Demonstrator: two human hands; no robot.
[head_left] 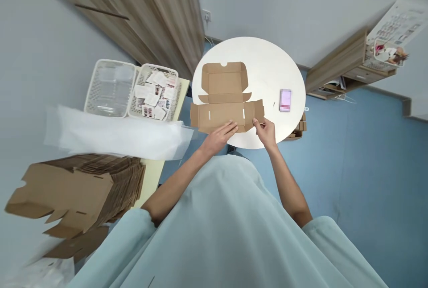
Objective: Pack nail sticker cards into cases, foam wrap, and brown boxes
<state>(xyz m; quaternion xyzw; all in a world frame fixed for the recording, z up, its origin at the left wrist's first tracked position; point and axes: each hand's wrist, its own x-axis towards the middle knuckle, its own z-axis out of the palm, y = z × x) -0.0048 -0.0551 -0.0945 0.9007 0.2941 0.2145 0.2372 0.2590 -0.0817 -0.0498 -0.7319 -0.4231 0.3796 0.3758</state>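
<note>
An unfolded brown cardboard box [222, 112] lies on the left part of a round white table [267, 65], its notched lid panel pointing away from me. My left hand [219, 138] rests with fingers stretched out along the near edge of the box's middle panel. At the box's right side flap, my right hand [265, 133] pinches the near part of the flap between thumb and fingers. Two narrow slots show in the middle panel. The right side flap looks partly raised.
A phone-like device [285, 100] lies on the table's right side. To the left stand a basket of small cards and packets [154, 94], a basket with clear plastic [110, 87], white foam sheets [123, 138] and a stack of flat cardboard boxes [76, 187]. A wooden cabinet [347, 67] stands right.
</note>
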